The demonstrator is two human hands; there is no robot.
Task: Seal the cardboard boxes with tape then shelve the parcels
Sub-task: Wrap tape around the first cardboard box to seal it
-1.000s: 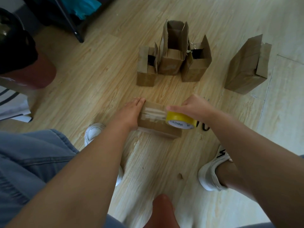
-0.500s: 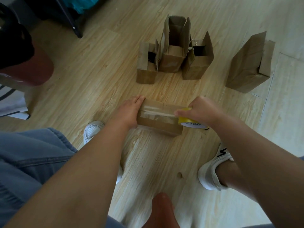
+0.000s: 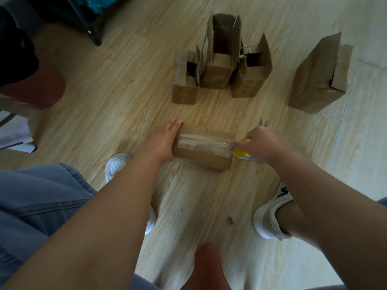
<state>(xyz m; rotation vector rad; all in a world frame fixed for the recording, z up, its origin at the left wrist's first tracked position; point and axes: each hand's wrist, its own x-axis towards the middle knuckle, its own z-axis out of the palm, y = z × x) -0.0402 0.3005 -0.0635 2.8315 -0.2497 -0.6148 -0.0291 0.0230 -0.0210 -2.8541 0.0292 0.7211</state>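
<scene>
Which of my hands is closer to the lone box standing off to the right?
Right. The right hand grips the tape roll at the right end of the taped box, nearer that lone box; the left hand rests on its left end.

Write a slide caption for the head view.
Left hand braces a cardboard box; right hand holds the tape roll at its other end.

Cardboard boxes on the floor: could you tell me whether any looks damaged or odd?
The tall open box in the back row has ragged, torn flap edges. Tape on the near box, beside the tape roll, looks wrinkled.
</scene>
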